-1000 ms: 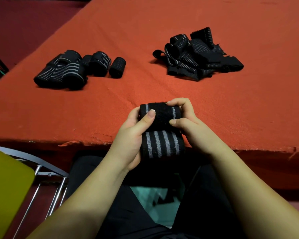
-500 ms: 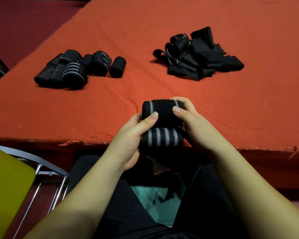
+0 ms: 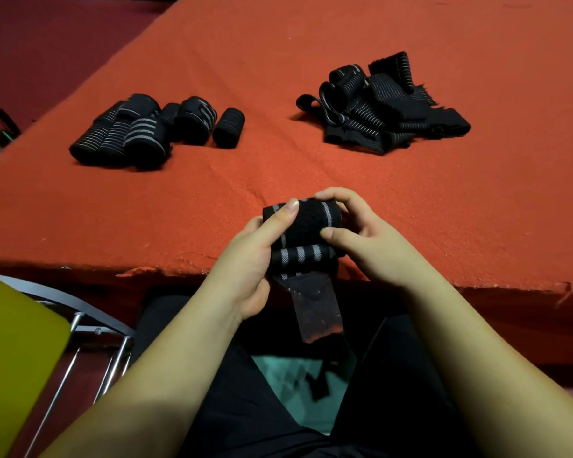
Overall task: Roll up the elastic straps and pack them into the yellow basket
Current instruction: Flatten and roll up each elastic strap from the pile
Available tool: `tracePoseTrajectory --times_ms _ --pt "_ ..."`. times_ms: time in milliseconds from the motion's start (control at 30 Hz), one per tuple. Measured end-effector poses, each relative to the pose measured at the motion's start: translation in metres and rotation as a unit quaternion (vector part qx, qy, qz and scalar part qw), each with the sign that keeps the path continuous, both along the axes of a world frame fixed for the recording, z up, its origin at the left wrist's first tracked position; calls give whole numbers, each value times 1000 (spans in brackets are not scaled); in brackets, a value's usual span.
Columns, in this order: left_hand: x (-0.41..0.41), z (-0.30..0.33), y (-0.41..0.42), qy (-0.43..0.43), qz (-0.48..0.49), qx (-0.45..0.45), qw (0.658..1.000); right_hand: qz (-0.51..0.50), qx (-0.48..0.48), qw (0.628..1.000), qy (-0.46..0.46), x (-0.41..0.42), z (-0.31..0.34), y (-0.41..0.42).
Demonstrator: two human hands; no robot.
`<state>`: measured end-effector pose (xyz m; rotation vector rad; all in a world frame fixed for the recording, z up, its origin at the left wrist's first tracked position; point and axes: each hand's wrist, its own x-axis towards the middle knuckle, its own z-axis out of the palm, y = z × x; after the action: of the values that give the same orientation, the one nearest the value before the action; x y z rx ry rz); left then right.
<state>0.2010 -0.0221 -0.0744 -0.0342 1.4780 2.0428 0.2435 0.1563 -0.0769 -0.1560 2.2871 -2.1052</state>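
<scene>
Seeing left hand [image 3: 245,259] and right hand [image 3: 368,239] gripping striped strap [image 3: 303,226] together at table [image 3: 212,209] edge; rolled straps [image 3: 153,127] lying at 10 o'clock, loose pile [image 3: 384,107] at 1 o'clock.

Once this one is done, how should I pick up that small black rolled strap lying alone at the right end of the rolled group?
Probably grip the small black rolled strap across its rounded middle, coming from above. It lies on its side on the red felt table, slightly apart from the neighbouring rolls, so fingers should fit down both long sides.
</scene>
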Motion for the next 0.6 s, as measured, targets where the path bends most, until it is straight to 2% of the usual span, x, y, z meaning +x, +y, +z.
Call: tracePoseTrajectory --times_ms 100,267,400,433,533,600 --pt "-5 -3 1 -16 33 9 999 -22 1 1000 -15 -3 -3 -1" --pt "-14 -1 1 -27 114 37 992 -112 -23 988 -108 -6 -5 -12" --pt "-23 0 -3 -29 163 78 983 -54 122 981 -141 -1 -3 -17" --pt "-25 1 -3 -27 168 85 982 -44 129 979 -151 -1 -3 -18" --pt "-28 2 -6 -13 172 103 980 -61 46 979 -189 0 -2 -21" --pt "-27 3 -6 -4 178 104 979 -74 0 981 -179 -1 -4 -23"
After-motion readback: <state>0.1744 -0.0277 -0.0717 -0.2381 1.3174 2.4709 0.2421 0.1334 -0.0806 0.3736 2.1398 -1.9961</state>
